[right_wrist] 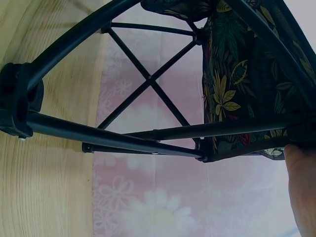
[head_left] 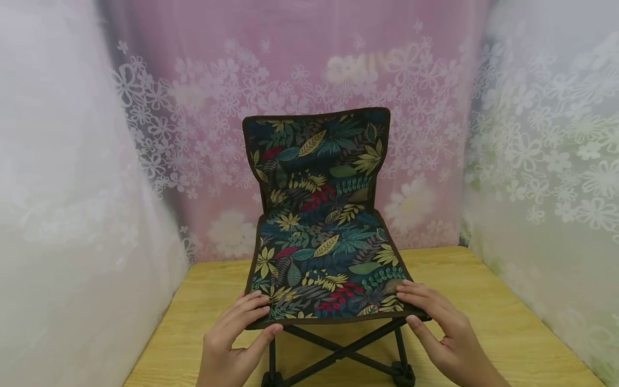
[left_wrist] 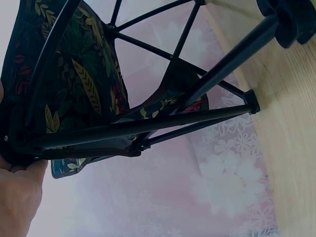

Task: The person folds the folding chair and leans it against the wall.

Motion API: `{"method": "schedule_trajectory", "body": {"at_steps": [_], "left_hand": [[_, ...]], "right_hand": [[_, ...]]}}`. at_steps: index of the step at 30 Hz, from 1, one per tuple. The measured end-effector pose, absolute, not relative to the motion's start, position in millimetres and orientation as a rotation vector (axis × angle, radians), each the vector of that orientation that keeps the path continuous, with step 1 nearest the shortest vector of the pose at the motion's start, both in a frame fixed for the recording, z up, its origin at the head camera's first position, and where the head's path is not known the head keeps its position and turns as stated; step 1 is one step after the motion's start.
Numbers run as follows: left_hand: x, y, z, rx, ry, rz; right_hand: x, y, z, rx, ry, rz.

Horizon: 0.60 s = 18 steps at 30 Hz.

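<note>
A folding chair [head_left: 333,258] with leaf-patterned dark fabric and black tube legs stands unfolded and upright, its seat toward me. At the seat's front left corner, my left hand [head_left: 231,336] grips the edge, fingers on top of the fabric and thumb at the front. My right hand [head_left: 447,330] holds the front right corner in the same manner. From below, the left wrist view shows the left thumb [left_wrist: 35,173] against the black corner joint. The right thumb [right_wrist: 295,155] presses near the opposite corner in the right wrist view. Most of the right fingers are hidden there.
Under the chair lies a pale wood-grain table [head_left: 483,290]. Behind it hangs a pink curtain [head_left: 300,54] with white flowers. Whitish sheets [head_left: 82,177] flank the left side, and a flowered sheet [head_left: 546,161] the right. Crossed leg tubes [head_left: 338,352] and black plastic feet [head_left: 403,373] sit below the seat.
</note>
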<state>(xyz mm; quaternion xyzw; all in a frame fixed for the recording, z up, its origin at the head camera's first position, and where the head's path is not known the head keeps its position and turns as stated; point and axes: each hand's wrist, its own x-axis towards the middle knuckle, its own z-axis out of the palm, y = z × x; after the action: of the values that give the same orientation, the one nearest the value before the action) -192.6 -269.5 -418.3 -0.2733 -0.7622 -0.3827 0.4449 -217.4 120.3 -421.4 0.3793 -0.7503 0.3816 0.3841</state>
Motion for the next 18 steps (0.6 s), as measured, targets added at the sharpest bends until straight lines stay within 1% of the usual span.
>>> {"method": "schedule_trajectory", "body": {"at_steps": [7,18], "left_hand": [[-194.9,-269.4,-416.9,-0.675,-1.896,-0.970],[-199.8,-268.8,-409.6,-0.754,-1.859,-1.006]], "right_hand": [[-217.3,117.2,-421.1,0.945,-1.931,0.965],[-221.4,112.7,-413.1,0.969,-1.917,0.958]]}}
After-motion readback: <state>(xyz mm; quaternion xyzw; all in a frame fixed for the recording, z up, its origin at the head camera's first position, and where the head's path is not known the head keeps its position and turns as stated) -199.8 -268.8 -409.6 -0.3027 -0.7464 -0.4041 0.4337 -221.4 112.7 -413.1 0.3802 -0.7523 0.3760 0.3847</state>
